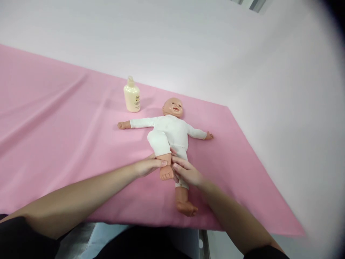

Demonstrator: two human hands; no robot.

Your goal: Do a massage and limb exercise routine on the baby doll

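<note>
A baby doll (172, 130) in white clothing lies on its back with both arms spread and its head away from me. One of its legs, on the left side of the view, is bent and raised. My left hand (149, 165) is closed around that leg's ankle, its thumb lying across just above the foot. From the other side my right hand (187, 172) touches the same lower leg, fingers curved behind it; part of them is hidden. The doll's other leg (182, 196) lies stretched out under my right hand, foot toward me.
A cream pump bottle (132, 96) stands upright near the doll's head, to the left. Beneath everything is a pink cloth (81, 144) with some creases, covering a table. Its front edge lies close to my body, and a pale wall (161, 43) rises behind.
</note>
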